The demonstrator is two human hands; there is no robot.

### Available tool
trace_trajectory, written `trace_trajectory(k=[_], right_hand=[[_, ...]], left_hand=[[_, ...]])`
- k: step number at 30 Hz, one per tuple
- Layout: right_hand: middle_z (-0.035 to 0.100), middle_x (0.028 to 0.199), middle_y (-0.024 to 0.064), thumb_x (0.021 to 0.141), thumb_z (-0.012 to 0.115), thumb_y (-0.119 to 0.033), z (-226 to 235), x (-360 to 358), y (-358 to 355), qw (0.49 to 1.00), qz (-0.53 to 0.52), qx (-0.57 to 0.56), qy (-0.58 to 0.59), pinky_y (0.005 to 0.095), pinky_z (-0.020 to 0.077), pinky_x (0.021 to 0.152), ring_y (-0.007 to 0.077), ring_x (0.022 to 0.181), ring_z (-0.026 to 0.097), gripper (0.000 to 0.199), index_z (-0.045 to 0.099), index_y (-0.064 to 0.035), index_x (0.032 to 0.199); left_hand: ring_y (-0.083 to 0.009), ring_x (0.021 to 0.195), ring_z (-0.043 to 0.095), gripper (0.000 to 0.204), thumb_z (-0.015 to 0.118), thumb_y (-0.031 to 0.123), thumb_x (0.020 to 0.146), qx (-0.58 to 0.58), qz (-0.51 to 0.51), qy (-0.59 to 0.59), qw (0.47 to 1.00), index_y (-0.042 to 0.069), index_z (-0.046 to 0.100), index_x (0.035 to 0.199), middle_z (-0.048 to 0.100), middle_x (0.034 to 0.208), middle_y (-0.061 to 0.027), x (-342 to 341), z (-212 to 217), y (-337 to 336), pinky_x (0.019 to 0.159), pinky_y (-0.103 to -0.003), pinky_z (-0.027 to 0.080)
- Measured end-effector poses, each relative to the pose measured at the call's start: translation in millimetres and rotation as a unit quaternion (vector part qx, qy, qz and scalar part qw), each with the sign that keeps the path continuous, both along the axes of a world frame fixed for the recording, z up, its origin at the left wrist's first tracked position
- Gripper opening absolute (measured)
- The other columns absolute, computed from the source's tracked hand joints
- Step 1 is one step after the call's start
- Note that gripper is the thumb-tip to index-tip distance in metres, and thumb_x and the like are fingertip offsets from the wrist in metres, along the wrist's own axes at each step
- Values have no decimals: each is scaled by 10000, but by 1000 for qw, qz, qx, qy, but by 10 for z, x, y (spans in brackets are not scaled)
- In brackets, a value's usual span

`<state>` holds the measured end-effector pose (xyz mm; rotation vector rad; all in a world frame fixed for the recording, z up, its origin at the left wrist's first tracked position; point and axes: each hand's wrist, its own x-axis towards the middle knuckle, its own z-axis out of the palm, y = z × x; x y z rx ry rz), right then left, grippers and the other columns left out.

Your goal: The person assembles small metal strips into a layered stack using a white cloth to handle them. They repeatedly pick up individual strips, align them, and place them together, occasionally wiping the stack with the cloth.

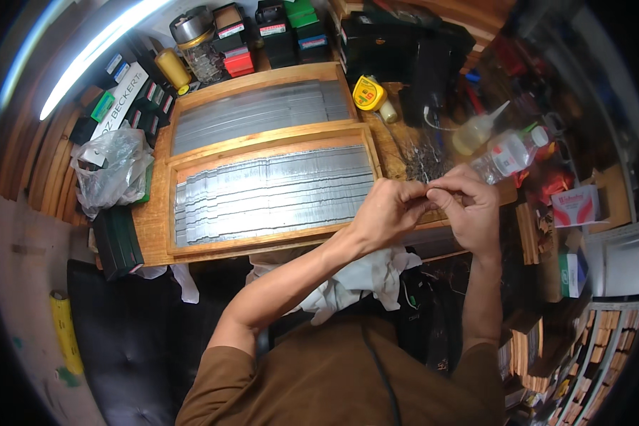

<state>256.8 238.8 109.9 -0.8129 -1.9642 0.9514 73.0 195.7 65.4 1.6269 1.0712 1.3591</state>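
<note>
Head view: left hand [388, 211] and right hand [468, 208] meet fingertip to fingertip, pinching a tiny, indistinct piece above the wooden tray [192, 250].

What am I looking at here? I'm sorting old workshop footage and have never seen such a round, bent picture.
It is one picture, from a wide fisheye camera worn on a person's head and looking down, so straight edges curve. No machine: the two bare forearms rising from the lower edge are the wearer's own. The left hand and right hand meet fingertip to fingertip, pinching something too small to identify. Beneath them lies a shallow wooden tray lined with rows of thin grey metal strips; a second wooden tray of grey strips sits behind it. Nearby are a crumpled clear plastic bag, a small yellow tape measure, a clear squeeze bottle with red cap and a white cloth on the lap.
</note>
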Motion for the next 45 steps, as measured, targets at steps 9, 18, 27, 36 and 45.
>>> trace_trajectory(k=[9,18,27,36,45], right_hand=[[804,968,108,947,760,-63,659,-1211,905,993,117,-11,-25,278,586,776,135,874,743,167,791,23,1087],[814,1000,133,930,784,-91,129,-2413,2246,993,7,-28,-115,306,591,796,172,903,760,200,800,23,1093],[798,1070,147,875,793,-144,-379,-2692,2432,964,-40,-88,-249,376,596,926,300,1022,767,96,846,-132,955],[702,1277,289,908,724,-53,-635,-2898,2381,936,-116,-92,-319,406,579,1016,382,1238,685,264,744,54,1149],[709,1249,299,886,719,-22,-424,-2858,2069,932,-110,-7,-344,421,588,997,401,1218,692,260,761,40,1135]], left_hand=[[-147,834,754,508,774,47,942,-55,112,-100,987,-108,570,1380,793,894,-152,-880,534,503,720,-278,597],[-213,1050,724,543,712,348,1042,-95,227,133,960,-70,625,1377,768,1141,-183,-1825,171,934,918,-355,571],[-405,1245,613,458,718,250,999,72,50,384,919,-31,618,1347,654,1362,-220,-1767,-137,555,1097,-475,488],[-461,1349,543,578,649,377,1037,113,-8,402,909,-64,553,1398,601,1403,-299,-1610,-335,896,1137,-499,456],[-459,1309,589,612,644,423,1029,55,5,403,913,-87,577,1360,637,1349,-303,-1623,-347,890,1102,-486,498]])
